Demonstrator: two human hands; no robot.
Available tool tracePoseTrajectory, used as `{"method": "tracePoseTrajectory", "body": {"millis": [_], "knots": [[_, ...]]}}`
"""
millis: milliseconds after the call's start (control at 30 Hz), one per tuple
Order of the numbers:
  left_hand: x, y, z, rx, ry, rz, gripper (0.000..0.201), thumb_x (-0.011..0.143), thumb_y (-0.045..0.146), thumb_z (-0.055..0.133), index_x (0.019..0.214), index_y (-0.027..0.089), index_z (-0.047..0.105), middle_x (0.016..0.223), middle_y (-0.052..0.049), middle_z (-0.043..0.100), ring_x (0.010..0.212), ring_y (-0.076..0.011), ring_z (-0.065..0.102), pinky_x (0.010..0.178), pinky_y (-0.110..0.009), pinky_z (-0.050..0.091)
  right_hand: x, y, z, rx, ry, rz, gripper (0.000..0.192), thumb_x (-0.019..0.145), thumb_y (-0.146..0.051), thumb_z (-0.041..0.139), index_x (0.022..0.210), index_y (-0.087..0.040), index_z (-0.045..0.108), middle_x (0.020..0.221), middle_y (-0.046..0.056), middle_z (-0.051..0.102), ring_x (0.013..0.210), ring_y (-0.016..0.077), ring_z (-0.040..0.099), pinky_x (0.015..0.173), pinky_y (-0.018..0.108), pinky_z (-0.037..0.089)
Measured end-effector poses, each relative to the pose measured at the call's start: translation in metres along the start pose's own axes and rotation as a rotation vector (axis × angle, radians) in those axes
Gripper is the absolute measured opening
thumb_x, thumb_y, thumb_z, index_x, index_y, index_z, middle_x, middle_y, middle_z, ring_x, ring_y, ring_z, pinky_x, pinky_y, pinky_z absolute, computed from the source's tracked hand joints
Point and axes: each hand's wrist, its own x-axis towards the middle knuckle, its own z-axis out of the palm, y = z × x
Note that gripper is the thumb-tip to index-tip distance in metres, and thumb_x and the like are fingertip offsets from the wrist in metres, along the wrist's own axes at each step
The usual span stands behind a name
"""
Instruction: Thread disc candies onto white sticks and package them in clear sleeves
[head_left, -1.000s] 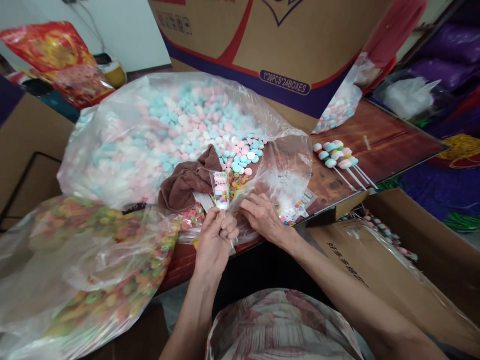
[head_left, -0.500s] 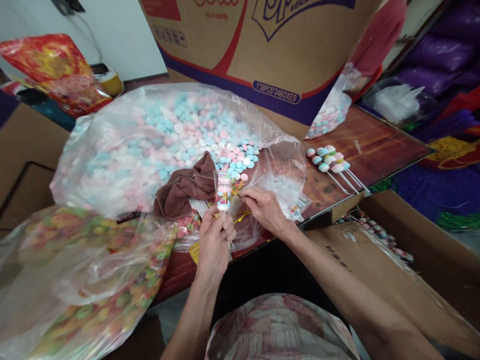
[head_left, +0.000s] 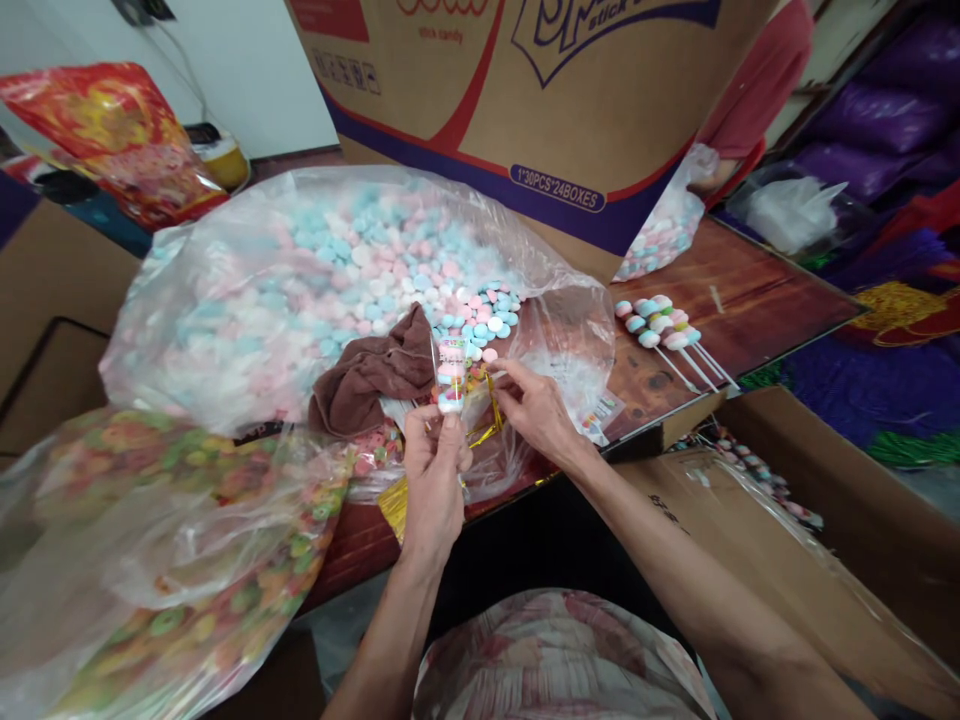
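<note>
Fingers [head_left: 451,432] pinching candy [head_left: 451,374], pastel-layered, clear-wrapped

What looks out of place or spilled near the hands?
The crumpled brown cloth looks odd: just beyond the left hand, it lies bunched at the mouth of the candy bag, beside uncovered candies. Whether those candies have spilled, I can't tell.

- Wrapped candy stick [head_left: 451,372]: pink, white and blue pieces with a yellowish one, stacked in a clear printed sleeve; roughly upright, its lower end pinched in the left hand [head_left: 437,455].
- Gold tie [head_left: 494,402]: thin, shiny, bent, hanging from the right hand's [head_left: 538,410] fingertips, just beside the candy; whether one strand or several is unclear.
</note>
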Motion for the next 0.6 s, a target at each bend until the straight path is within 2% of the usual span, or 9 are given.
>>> {"method": "tracePoseTrajectory", "body": {"millis": [300,500,600], "knots": [[0.0029,0.0004,0.0,-0.103,0.023,-0.083,0.036,0.069,0.032,0.087,0.081,0.019,0.056,0.057,0.008,0.039,0.048,-0.0033,0.032,0.043,-0.013,0.02,-0.0006,0.0003,0.0003,0.047,0.045,0.025,0.033,0.087,-0.016,0.053,0.113,-0.023,0.073,0.085,0.003,0.076,0.074,0.0187,0.069,0.069,0.028,0.051],[0.0027,0.0016,0.0024,-0.15,0.014,-0.099,0.036,0.066,0.032,0.089,0.08,0.018,0.059,0.058,0.007,0.044,0.047,-0.0022,0.03,0.041,-0.013,0.02,-0.0023,-0.0025,-0.0013,-0.056,0.135,-0.027,0.024,0.092,-0.02,0.053,0.102,-0.024,0.074,0.086,0.003,0.076,0.072,0.0191,0.068,0.073,0.03,0.051],[0.0035,0.0007,0.0021,-0.159,0.017,-0.109,0.036,0.067,0.031,0.089,0.081,0.018,0.059,0.06,0.006,0.049,0.046,-0.0017,0.029,0.041,-0.013,0.02,-0.0017,-0.0013,-0.0029,-0.063,0.188,-0.104,0.022,0.091,-0.019,0.052,0.093,-0.023,0.074,0.092,0.006,0.076,0.083,0.0214,0.069,0.079,0.033,0.051]]}}
